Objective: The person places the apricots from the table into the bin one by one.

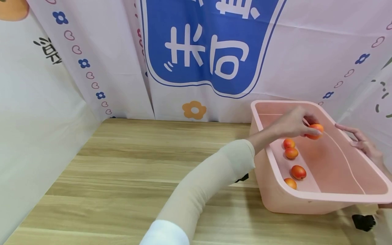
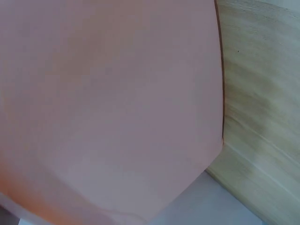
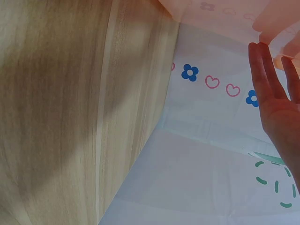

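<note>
In the head view my left hand (image 1: 294, 122) reaches over the near-left rim of a pink plastic tub (image 1: 337, 196). Between thumb and fingers it pinches a round orange-red tomato-like fruit (image 1: 315, 131), held above the tub's floor. Several similar fruits lie on that floor, among them a redder oval one (image 1: 298, 172). My right hand (image 1: 367, 146) rests at the tub's right rim. Its fingers look straight against the tub's outer side in the right wrist view. The left wrist view holds mostly the tub's pink wall (image 2: 122, 103); the hand is out of it.
The tub stands at the right end of a wooden table (image 1: 128, 177). A printed white cloth (image 1: 122, 88) hangs along the back and both sides. A small black object (image 1: 242, 178) shows beneath the left forearm, another (image 1: 363, 222) by the right one.
</note>
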The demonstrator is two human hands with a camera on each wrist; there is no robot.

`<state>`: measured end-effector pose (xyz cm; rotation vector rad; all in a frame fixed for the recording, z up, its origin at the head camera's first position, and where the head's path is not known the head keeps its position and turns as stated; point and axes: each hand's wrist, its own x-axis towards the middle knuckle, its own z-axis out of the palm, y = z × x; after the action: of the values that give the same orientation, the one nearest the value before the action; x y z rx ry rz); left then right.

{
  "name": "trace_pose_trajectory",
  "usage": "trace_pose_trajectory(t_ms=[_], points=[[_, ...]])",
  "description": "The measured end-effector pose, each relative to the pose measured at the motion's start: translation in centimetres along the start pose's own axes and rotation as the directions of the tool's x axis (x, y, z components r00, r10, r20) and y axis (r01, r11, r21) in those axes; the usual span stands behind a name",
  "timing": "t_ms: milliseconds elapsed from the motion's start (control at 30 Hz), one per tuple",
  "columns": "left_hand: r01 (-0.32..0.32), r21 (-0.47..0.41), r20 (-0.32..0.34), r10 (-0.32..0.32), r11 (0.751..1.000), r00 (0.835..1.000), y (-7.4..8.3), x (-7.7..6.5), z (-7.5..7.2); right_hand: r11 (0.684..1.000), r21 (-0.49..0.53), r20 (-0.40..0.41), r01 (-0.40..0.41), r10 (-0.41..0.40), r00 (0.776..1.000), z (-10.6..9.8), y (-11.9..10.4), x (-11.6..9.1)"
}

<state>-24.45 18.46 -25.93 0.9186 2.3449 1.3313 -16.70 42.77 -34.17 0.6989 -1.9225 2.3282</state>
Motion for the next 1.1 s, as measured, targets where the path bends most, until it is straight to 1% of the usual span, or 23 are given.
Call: trace_pose_trajectory(t_ms=[33, 133, 167, 200, 267, 333, 467, 567, 633, 733, 833, 967, 1100], points=[[0.007, 0.016, 0.006, -0.007, 1.0, 1.0, 0.0, 0.1, 0.1, 1.0, 0.008, -0.003, -0.014, 0.014, 1.0, 0.0, -0.1, 0.0], [0.024, 0.053, 0.018, -0.025, 0.998, 1.0, -0.1, 0.5, 0.5, 0.999, -0.015, -0.035, -0.04, 0.039, 0.999, 0.1, -0.2, -0.2], [0.025, 0.066, 0.02, -0.026, 0.997, 0.999, -0.1, 0.6, 0.6, 0.999, -0.012, -0.034, -0.05, 0.05, 0.998, 0.1, -0.3, -0.2], [0.03, 0.076, 0.021, -0.031, 0.997, 0.999, 0.0, 0.7, 0.7, 0.998, 0.013, -0.031, -0.065, 0.066, 0.997, 0.2, -0.4, -0.3], [0.035, 0.092, 0.02, -0.037, 0.995, 0.999, 0.2, 1.0, 0.9, 0.997, 0.015, -0.032, -0.074, 0.075, 0.997, 0.2, -0.5, -0.3], [0.044, 0.097, 0.014, -0.046, 0.994, 0.999, 0.4, 1.2, 1.1, 0.998, 0.006, -0.028, -0.069, 0.07, 0.997, 0.2, -0.5, -0.3], [0.049, 0.117, 0.024, -0.052, 0.992, 0.998, 0.7, 1.6, 1.6, 1.0, 0.003, -0.007, -0.026, 0.026, 1.0, 0.0, -0.2, -0.1], [0.036, 0.153, 0.053, -0.044, 0.988, 0.998, 0.7, 1.8, 1.7, 1.0, 0.026, 0.008, 0.004, -0.004, 1.0, -0.2, 0.0, 0.1], [0.039, 0.163, 0.067, -0.05, 0.986, 0.997, 0.7, 2.0, 1.7, 0.999, 0.035, 0.008, 0.014, -0.014, 1.0, -0.3, 0.1, 0.1], [0.048, 0.175, 0.08, -0.063, 0.983, 0.995, 0.6, 2.1, 1.8, 0.999, 0.033, 0.013, 0.028, -0.028, 1.0, -0.3, 0.2, 0.1], [0.048, 0.197, 0.103, -0.069, 0.979, 0.992, 0.4, 2.2, 1.9, 0.999, 0.034, 0.024, 0.025, -0.025, 0.999, -0.5, 0.2, 0.1], [0.041, 0.261, 0.154, -0.083, 0.965, 0.985, 0.2, 2.4, 1.9, 1.0, -0.003, 0.003, 0.025, -0.025, 1.0, -0.5, 0.2, 0.1], [0.045, 0.319, 0.214, -0.119, 0.947, 0.969, 0.1, 2.6, 1.9, 0.999, -0.033, -0.017, 0.036, -0.036, 0.999, -0.4, 0.2, 0.1]])
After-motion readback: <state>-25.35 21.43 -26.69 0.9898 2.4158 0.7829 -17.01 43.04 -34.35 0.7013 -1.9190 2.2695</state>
